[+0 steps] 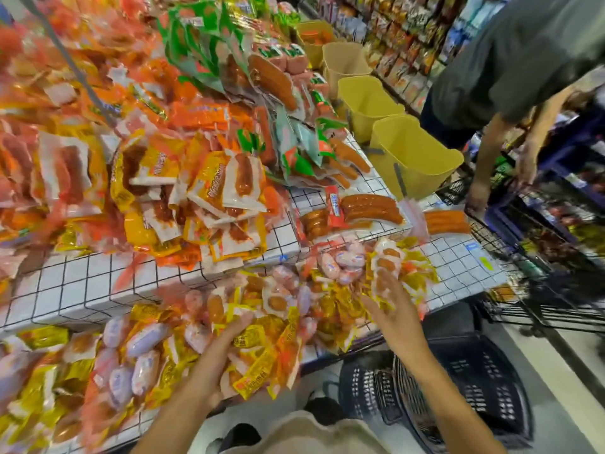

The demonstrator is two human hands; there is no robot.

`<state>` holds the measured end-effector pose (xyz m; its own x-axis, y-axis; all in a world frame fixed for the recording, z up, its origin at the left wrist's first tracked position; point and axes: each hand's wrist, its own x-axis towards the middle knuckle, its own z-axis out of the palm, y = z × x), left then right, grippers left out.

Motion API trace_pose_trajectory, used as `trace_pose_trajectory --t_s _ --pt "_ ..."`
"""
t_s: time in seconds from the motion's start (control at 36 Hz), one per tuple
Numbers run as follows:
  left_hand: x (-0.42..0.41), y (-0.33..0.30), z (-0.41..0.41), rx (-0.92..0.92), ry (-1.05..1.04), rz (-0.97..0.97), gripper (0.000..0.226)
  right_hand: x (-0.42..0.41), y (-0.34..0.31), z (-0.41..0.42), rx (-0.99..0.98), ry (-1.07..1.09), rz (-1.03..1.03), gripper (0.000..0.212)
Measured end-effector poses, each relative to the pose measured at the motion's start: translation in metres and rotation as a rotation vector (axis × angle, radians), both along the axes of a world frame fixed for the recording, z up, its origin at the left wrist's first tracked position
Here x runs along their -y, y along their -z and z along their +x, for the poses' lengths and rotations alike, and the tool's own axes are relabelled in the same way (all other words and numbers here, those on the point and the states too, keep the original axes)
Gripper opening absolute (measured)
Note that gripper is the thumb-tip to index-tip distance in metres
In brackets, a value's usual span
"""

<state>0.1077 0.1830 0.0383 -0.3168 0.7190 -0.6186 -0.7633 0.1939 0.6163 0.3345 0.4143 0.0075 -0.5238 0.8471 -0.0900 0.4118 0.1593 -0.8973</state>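
**Both hands in the sausage bin**

The right hand point(389, 298) is spread wide, its fingers straight and fanned. The tips lie against a clear packet point(386, 262) of small orange sausages that stands up from the heap at the right end of the near bin. No finger is curled round the packet, and motion blur hides whether the thumb presses it from behind. The right forearm runs up from the lower right, passing over a black basket point(474, 388) on the floor.

The left hand point(229, 335) is pushed forward into the pile with the wrist straight. Its fingertips vanish among yellow packets point(253, 335), so it cannot be told whether it grasps one or only rests there. Its forearm rises from bottom centre, roughly parallel with the other arm and well apart from it.

Both hands are in the lowest tier of a wire bin point(82, 290) with a white lining, heaped with yellow, clear and pale purple packets. On the tier above, packs of long sausages point(370, 208) lie flat near the right edge, and orange, red and green packs are piled further up. Yellow tubs point(415, 152) stand in a row along the bin's right side. Beyond them another person point(523, 60) in a grey top bends over a wire trolley point(530, 299), hands down at it.
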Motion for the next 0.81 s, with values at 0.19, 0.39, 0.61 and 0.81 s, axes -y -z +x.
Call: trace_pose_trajectory --t_s 0.19,0.39,0.61,0.81 --pt "-0.058 -0.02 0.036 -0.031 0.059 -0.051 0.02 -0.085 0.026 0.035 0.141 0.105 0.156 0.088" --pt "-0.101 -0.029 0.064 -0.113 0.05 -0.115 0.018 -0.125 0.054 0.007 0.478 -0.004 0.128 0.129" --pt "-0.124 -0.035 0.08 -0.059 -0.003 -0.138 0.02 -0.11 0.071 -0.012 0.488 0.122 0.366 0.086" --pt "-0.126 -0.026 0.077 -0.061 0.038 -0.133 0.013 -0.107 0.054 0.006 0.116 0.152 0.2 0.037"
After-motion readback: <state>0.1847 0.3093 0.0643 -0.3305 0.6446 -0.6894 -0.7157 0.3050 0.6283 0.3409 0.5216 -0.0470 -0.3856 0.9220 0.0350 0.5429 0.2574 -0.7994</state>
